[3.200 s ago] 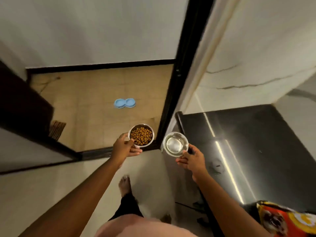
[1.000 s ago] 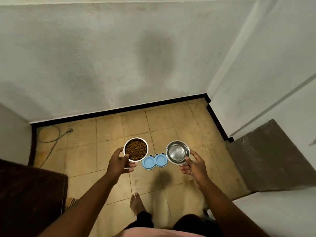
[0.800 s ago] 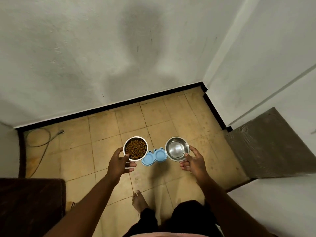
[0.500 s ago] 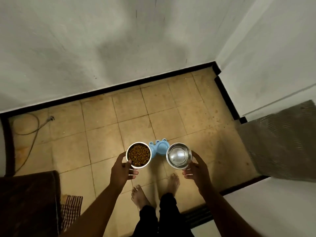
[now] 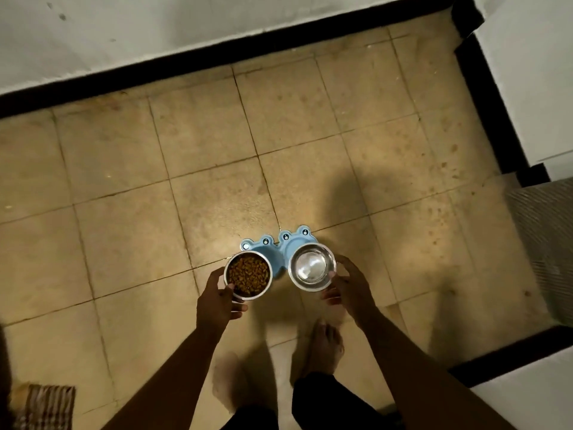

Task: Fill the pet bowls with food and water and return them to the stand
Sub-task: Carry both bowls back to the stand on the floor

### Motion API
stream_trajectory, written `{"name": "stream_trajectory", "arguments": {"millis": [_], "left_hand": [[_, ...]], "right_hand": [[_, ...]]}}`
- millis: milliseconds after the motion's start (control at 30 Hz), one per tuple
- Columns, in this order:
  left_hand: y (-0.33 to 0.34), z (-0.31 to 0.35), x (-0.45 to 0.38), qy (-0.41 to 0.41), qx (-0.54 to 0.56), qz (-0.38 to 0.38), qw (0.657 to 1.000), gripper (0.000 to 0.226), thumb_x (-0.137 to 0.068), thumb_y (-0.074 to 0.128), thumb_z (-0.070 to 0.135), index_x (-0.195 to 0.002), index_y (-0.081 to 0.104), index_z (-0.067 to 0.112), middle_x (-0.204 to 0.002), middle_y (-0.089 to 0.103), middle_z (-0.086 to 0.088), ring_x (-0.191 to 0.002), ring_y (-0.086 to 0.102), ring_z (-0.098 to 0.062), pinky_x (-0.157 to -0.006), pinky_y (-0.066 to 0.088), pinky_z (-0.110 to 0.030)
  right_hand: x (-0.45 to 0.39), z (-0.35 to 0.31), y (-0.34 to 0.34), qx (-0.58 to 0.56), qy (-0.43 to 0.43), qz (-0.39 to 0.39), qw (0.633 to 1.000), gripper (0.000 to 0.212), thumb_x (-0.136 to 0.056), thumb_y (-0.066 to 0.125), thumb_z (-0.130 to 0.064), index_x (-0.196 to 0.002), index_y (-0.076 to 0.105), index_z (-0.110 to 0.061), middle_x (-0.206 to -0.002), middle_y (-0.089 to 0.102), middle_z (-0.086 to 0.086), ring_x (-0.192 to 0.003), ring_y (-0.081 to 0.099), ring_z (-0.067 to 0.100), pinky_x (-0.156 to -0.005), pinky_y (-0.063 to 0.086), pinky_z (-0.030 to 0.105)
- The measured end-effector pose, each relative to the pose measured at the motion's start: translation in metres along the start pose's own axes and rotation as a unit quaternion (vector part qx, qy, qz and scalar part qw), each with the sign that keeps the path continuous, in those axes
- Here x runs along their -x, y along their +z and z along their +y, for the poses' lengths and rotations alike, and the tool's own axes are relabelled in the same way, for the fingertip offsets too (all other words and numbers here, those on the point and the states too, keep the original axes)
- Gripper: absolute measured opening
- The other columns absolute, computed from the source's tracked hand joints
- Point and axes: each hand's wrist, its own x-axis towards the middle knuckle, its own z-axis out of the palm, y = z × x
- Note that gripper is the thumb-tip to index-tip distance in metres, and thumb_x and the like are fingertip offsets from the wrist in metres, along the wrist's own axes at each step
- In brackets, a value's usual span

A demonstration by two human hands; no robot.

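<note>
My left hand (image 5: 218,301) grips a steel bowl of brown kibble (image 5: 248,274) by its near rim. My right hand (image 5: 348,290) grips a second steel bowl (image 5: 311,269) with a shiny inside; whether it holds water I cannot tell. Both bowls hover side by side over the blue frog-shaped stand (image 5: 280,243) on the tiled floor, hiding most of it. Only the stand's far edge with its eye bumps shows.
My bare feet (image 5: 322,342) stand just behind the stand. White walls with a black skirting (image 5: 217,57) close the floor at the back and right. A step or ledge (image 5: 545,243) rises at the right, and a striped mat (image 5: 46,405) lies at the bottom left.
I have walked up to the stand and bent towards it. Both bowls now sit lower and over the stand, which looks much larger than before.
</note>
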Motion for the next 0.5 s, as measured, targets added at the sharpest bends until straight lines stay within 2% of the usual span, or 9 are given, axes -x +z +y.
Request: {"name": "stream_trajectory", "arguments": {"millis": [100, 233, 300, 367, 433, 500], "left_hand": [[0.029, -0.036, -0.070, -0.006, -0.023, 0.001, 1.000, 0.033, -0.103, 0.047, 0.010, -0.134, 0.045, 0.022, -0.091, 0.068, -0.027, -0.065, 0.068, -0.037, -0.062, 0.055, -0.038], [0.054, -0.070, -0.131, -0.018, -0.023, 0.004, 1.000, 0.037, -0.100, 0.047, 0.002, -0.132, 0.047, 0.021, -0.101, 0.064, -0.029, -0.055, 0.065, -0.029, -0.046, 0.053, -0.029], [0.061, -0.080, -0.151, -0.013, -0.019, 0.004, 1.000, 0.038, -0.099, 0.049, 0.003, -0.131, 0.049, 0.023, -0.096, 0.065, -0.029, -0.052, 0.065, -0.027, -0.050, 0.054, -0.033], [0.068, -0.086, -0.160, -0.002, -0.036, 0.012, 0.999, 0.036, -0.096, 0.056, 0.013, -0.126, 0.050, 0.032, -0.091, 0.068, -0.024, -0.057, 0.067, -0.030, -0.058, 0.057, -0.041], [0.075, -0.092, -0.160, 0.012, -0.083, 0.029, 0.996, 0.036, -0.096, 0.057, 0.016, -0.120, 0.048, 0.041, -0.089, 0.070, -0.019, -0.059, 0.069, -0.031, -0.057, 0.059, -0.041], [0.077, -0.097, -0.161, 0.012, -0.106, 0.053, 0.993, 0.037, -0.097, 0.055, 0.014, -0.121, 0.045, 0.041, -0.083, 0.072, -0.017, -0.053, 0.070, -0.026, -0.054, 0.059, -0.040]], "right_hand": [[-0.068, 0.037, 0.014, 0.010, 0.019, -0.015, 1.000, 0.034, -0.099, 0.060, -0.017, -0.130, 0.056, -0.031, -0.093, 0.076, 0.018, -0.063, 0.074, 0.028, -0.054, 0.058, 0.032], [-0.130, 0.074, 0.028, 0.024, 0.037, -0.014, 0.999, 0.037, -0.097, 0.061, -0.012, -0.128, 0.055, -0.033, -0.088, 0.076, 0.019, -0.061, 0.073, 0.028, -0.052, 0.058, 0.031], [-0.151, 0.085, 0.034, 0.021, 0.045, -0.009, 0.999, 0.039, -0.097, 0.061, -0.012, -0.129, 0.055, -0.033, -0.087, 0.076, 0.020, -0.060, 0.072, 0.028, -0.052, 0.058, 0.032], [-0.166, 0.091, 0.038, 0.025, 0.041, -0.007, 0.999, 0.039, -0.096, 0.060, -0.012, -0.129, 0.057, -0.032, -0.087, 0.075, 0.019, -0.058, 0.071, 0.028, -0.052, 0.058, 0.033], [-0.174, 0.095, 0.040, 0.029, 0.037, -0.007, 0.999, 0.039, -0.096, 0.059, -0.012, -0.131, 0.058, -0.031, -0.084, 0.074, 0.017, -0.054, 0.069, 0.024, -0.050, 0.057, 0.032], [-0.178, 0.098, 0.043, 0.025, 0.030, -0.005, 0.999, 0.041, -0.096, 0.059, -0.014, -0.134, 0.057, -0.030, -0.084, 0.073, 0.016, -0.051, 0.068, 0.022, -0.047, 0.055, 0.030]]}}
